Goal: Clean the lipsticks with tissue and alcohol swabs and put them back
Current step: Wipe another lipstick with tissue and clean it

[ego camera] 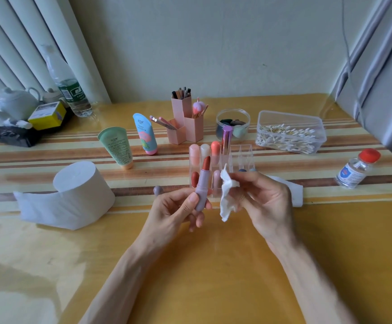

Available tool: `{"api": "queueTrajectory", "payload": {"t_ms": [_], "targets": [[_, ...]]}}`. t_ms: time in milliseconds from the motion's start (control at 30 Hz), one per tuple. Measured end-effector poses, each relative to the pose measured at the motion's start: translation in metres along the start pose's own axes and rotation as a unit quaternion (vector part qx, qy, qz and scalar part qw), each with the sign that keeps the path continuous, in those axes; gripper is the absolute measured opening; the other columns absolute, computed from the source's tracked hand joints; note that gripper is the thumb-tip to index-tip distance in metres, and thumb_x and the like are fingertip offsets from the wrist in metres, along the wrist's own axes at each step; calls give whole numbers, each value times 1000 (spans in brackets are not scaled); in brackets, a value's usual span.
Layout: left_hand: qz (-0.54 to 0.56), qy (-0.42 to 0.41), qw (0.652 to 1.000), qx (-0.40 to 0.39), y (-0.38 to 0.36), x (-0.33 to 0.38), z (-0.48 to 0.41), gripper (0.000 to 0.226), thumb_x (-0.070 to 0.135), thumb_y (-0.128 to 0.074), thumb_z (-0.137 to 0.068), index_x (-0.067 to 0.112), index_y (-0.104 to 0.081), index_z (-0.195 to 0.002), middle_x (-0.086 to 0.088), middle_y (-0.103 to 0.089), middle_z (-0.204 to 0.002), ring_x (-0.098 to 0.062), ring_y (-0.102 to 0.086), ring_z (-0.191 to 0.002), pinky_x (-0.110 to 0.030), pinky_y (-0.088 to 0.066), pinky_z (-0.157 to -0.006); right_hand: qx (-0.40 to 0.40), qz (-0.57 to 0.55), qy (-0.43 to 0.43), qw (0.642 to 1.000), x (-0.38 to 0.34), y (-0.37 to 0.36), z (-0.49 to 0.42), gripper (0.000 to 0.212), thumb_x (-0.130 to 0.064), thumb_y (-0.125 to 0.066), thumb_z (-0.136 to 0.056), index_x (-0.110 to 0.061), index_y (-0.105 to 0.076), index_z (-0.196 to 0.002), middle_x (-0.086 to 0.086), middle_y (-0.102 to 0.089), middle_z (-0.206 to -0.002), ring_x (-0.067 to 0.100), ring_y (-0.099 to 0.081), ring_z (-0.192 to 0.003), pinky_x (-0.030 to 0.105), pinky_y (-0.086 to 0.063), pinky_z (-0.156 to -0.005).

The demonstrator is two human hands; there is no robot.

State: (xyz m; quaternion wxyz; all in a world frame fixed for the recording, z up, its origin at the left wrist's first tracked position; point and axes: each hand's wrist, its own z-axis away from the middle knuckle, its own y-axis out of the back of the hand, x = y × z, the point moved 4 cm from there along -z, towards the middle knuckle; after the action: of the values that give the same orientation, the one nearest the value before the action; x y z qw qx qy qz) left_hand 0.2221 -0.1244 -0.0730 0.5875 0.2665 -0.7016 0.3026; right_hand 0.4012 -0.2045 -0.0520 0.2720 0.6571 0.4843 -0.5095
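Two hands are working above the near half of the yellow table.

1. My left hand grips the open lipstick upright. The thumb presses the front of the mauve barrel and the fingers curl behind it. The red-brown bullet is extended and points toward the far side.
2. My right hand pinches a crumpled piece of white tissue between thumb and fingertips. The tissue hangs just right of the lipstick, near it but apart from it.
3. A clear acrylic organizer stands just beyond both hands. Capped lipsticks fill its left compartments, and a metallic pink-purple tube stands in its far row.
4. A small mauve cap sits on the table left of the organizer, near my left hand.
5. A toilet paper roll sits at the left with its loose end trailing.
6. A folded tissue sheet lies behind my right hand.
7. An alcohol bottle with a red cap stands at the right.
8. A clear box of cotton swabs sits at the far right.
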Motion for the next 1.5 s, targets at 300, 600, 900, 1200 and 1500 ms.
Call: {"api": "queueTrajectory", "payload": {"t_ms": [300, 600, 900, 1200, 1500], "targets": [[-13, -3, 999, -30, -5, 1, 0, 27, 23, -55, -103, 3, -73, -105, -3, -65, -74, -20, -59, -61, -26, -49, -54, 1, 266, 218, 939, -5, -8, 5, 23, -6, -80, -91, -20, -81, -109, 7, -53, -85, 27, -57, -78, 26, -51, -75], [-29, -17, 999, -29, -6, 5, 1, 25, 13, -52, -104, -6, -68, -103, 4, -69, -80, -18, -58, -61, -25, -48, -55, -10, 128, 106, 986, -2, -10, 8, 21, -3, -74, -92, -16, -80, -107, -4, -80, -114, 15, -77, -104, 31, -60, -92], [-32, -13, 997, -71, -7, 1, 1, 29, 21, -51, -105, 2, -72, -98, -8, -64, -78, -18, -58, -66, -28, -51, -59, -19, 20, -71, 997, 3, -13, 6, 35, -15, -87, -73, -10, -71, -104, 2, -82, -95, 19, -80, -94, 27, -62, -85], [-34, -15, 996, -86, -8, -3, 0, 33, 20, -45, -107, 1, -71, -99, -16, -62, -83, -23, -54, -68, -33, -50, -61, -62, 15, -94, 994, 8, -15, 5, 12, -26, -84, -76, -30, -86, -88, 6, -81, -83, 18, -80, -88, 29, -62, -88], [-13, 8, 992, -124, -14, -3, 2, 34, 28, -44, -107, 9, -71, -95, 1, -57, -75, -20, -48, -66, -28, -49, -65, -141, -66, -99, 983, 13, -25, 8, 14, -13, -73, -94, 0, -72, -98, 20, -65, -79, 38, -63, -72, 70, -59, -68]]}}
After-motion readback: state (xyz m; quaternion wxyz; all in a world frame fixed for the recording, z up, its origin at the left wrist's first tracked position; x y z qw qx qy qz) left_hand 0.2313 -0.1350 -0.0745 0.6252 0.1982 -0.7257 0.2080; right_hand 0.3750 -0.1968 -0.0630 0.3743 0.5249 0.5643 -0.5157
